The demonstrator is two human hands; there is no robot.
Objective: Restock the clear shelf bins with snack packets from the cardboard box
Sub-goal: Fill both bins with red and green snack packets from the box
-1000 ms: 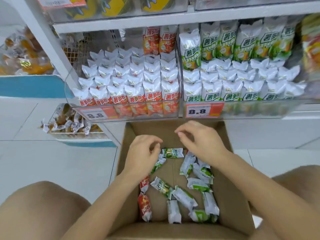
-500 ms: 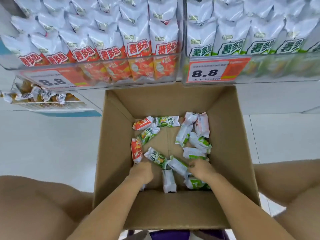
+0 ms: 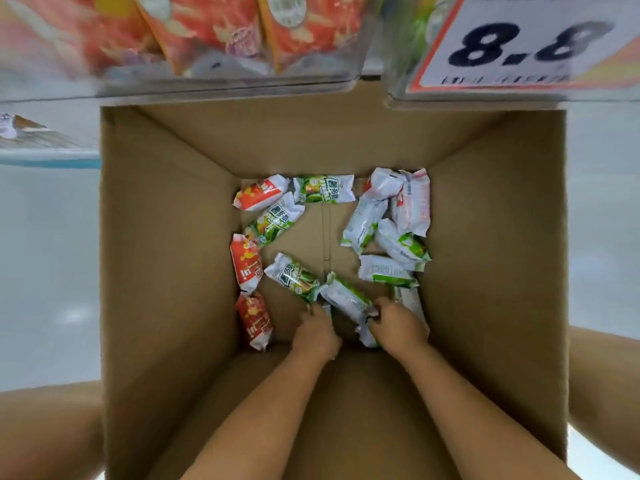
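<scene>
Both hands deep in cardboard box (image 3: 166,237): left hand (image 3: 317,332) and right hand (image 3: 398,325) each curled on green snack packets (image 3: 346,297) at near floor, red packets (image 3: 254,320) left, price tag (image 3: 519,39) far right

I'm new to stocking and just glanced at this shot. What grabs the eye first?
The deep cardboard box fills the view, with red and green snack packets scattered on its bottom. Both hands, left and right, reach among the nearest packets. Top right, a price tag reads 8.8.
</scene>
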